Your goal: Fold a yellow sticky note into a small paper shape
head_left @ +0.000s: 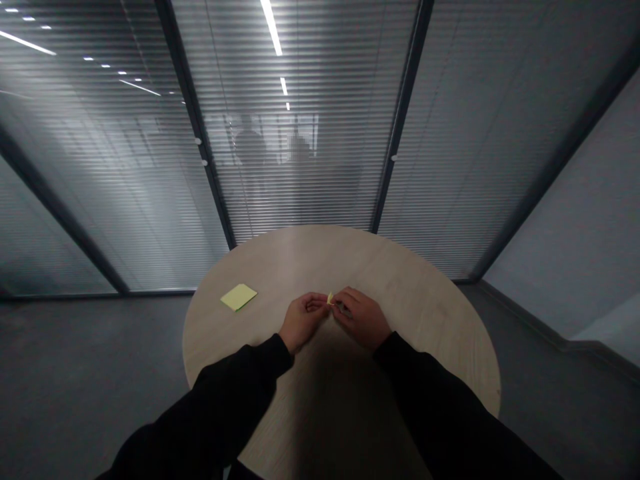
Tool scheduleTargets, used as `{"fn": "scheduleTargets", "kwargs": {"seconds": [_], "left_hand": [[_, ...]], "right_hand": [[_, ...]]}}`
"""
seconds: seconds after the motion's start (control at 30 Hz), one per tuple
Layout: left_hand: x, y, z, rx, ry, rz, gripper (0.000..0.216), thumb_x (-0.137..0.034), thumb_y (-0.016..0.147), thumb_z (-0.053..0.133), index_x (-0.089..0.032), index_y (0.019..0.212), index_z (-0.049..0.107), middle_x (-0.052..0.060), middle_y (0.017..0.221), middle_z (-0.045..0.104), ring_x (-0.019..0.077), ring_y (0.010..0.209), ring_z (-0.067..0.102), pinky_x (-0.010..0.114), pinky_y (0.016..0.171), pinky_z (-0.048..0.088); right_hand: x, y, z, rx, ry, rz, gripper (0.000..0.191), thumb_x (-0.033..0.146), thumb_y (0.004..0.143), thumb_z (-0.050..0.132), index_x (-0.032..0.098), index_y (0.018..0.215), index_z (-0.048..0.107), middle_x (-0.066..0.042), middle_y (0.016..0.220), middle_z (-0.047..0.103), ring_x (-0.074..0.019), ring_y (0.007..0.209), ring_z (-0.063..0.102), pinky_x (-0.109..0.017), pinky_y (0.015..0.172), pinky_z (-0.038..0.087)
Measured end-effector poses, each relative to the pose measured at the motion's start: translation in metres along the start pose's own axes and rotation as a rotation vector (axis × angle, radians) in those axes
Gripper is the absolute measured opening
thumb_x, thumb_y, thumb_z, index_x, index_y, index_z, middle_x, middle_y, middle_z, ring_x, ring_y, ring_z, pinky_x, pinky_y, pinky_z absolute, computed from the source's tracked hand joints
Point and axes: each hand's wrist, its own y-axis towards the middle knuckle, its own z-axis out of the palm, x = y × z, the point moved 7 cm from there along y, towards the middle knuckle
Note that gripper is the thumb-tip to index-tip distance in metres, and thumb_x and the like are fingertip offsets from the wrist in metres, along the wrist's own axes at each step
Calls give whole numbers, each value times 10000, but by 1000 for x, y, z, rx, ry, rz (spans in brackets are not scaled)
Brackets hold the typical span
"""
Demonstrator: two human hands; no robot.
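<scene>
My left hand (303, 322) and my right hand (363, 319) meet above the middle of a round pale wood table (320, 257). Both pinch a small piece of yellow paper (330, 299) between their fingertips, and the fingers hide most of it. A dark spot shows at my right fingertips (341, 307), too small to identify. To the left, a square yellow sticky note pad (239, 297) lies flat on the table, apart from both hands. Black sleeves cover both forearms.
Glass partitions with horizontal blinds (300, 180) stand behind the table, and two blurred people (250, 150) show through them. A grey floor (90, 360) surrounds the table, whose rim curves close on both sides of my arms.
</scene>
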Motion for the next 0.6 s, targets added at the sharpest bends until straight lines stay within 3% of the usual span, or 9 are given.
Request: {"fn": "scheduleTargets", "kwargs": {"seconds": [0.37,0.5,0.6], "left_hand": [[1,-5,5,-45,-256,-113,380,-257,674,871,-102,977,701,81,868,734,127,755,667,269,791,520],[2,-3,4,-49,-312,-106,384,-311,705,868,-101,975,695,79,878,729,125,776,670,270,821,529],[4,-2,0,-60,-291,-103,439,-335,681,891,-110,996,684,65,863,724,115,747,661,252,776,518]], "right_hand": [[19,-2,-2,-44,-266,-234,146,199,980,566,168,992,709,-82,902,708,-215,839,614,-319,718,463],[23,-2,-4,-62,-237,-260,162,165,939,585,157,1019,725,-93,917,714,-222,830,620,-332,719,488],[20,0,-8,-100,-71,-180,179,171,931,570,180,974,744,-86,916,715,-217,842,633,-340,757,510]]}}
